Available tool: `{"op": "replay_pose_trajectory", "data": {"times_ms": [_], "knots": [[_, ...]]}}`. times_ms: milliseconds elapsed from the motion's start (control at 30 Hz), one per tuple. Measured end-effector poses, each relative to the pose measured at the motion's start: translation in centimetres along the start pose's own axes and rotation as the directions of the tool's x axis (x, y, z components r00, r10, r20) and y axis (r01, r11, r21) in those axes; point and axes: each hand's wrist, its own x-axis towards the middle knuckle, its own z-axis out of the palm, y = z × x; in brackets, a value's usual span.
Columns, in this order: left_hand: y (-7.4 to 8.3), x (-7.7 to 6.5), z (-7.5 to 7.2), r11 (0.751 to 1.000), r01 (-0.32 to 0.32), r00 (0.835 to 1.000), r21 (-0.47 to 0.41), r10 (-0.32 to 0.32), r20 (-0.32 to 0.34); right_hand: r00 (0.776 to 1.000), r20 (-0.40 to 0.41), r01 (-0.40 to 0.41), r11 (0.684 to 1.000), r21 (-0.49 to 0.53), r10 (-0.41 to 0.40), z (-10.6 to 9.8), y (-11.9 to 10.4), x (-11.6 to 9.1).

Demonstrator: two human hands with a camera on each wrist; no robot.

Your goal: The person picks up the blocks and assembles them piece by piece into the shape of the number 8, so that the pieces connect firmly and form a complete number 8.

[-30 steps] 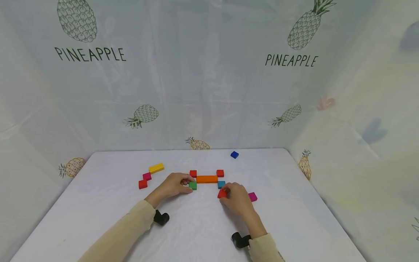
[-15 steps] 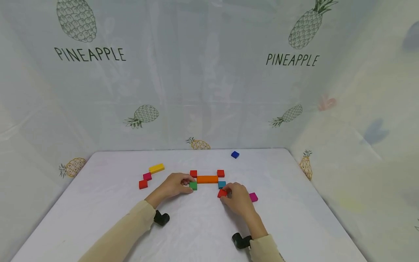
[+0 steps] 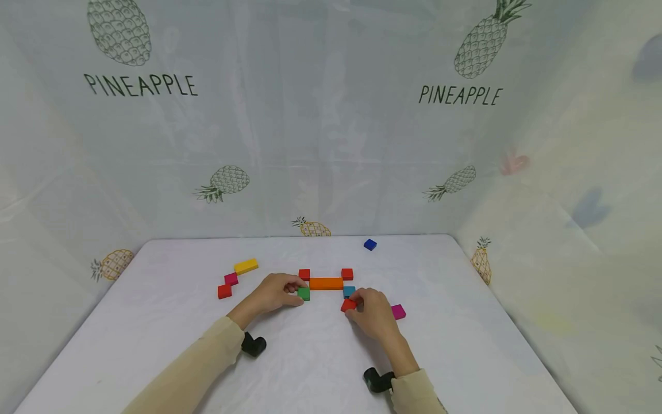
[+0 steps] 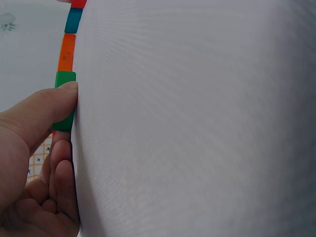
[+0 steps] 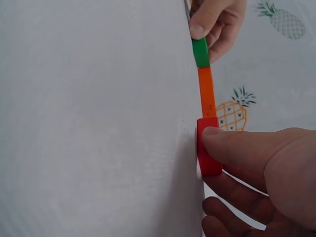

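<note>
My left hand (image 3: 279,291) pinches a green block (image 3: 303,294) between thumb and fingers; the left wrist view shows the thumb pressed on the green block (image 4: 64,122). An orange bar (image 3: 326,283) lies just right of it, with small red blocks at its far left corner (image 3: 304,274) and far right corner (image 3: 347,273). At the bar's near right corner sits a blue-teal block (image 3: 349,292). In front of that block, my right hand (image 3: 376,315) pinches a red block (image 3: 348,305), its thumb on the red block's side (image 5: 209,153) in the right wrist view.
To the left lie a yellow bar (image 3: 246,265), a pink block (image 3: 231,279) and a red block (image 3: 224,291). A dark blue block (image 3: 370,244) is near the far edge. Right of my right hand rests a magenta block (image 3: 398,311). Pineapple-print cloth (image 3: 331,144) hangs behind the white table (image 3: 310,368).
The red block in my right hand has shifted slightly left relative to the blue-teal block. My left hand stays on the green block, and the other blocks keep their places.
</note>
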Motion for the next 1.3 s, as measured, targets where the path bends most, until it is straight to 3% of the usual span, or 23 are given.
{"op": "replay_pose_trajectory", "data": {"times_ms": [1300], "knots": [[0.05,-0.03,0.01,1.0,0.005,1.0,-0.009,-0.005,0.001,0.999,-0.041,-0.003,1.0,0.017,0.004,0.38,0.28,0.09]]}}
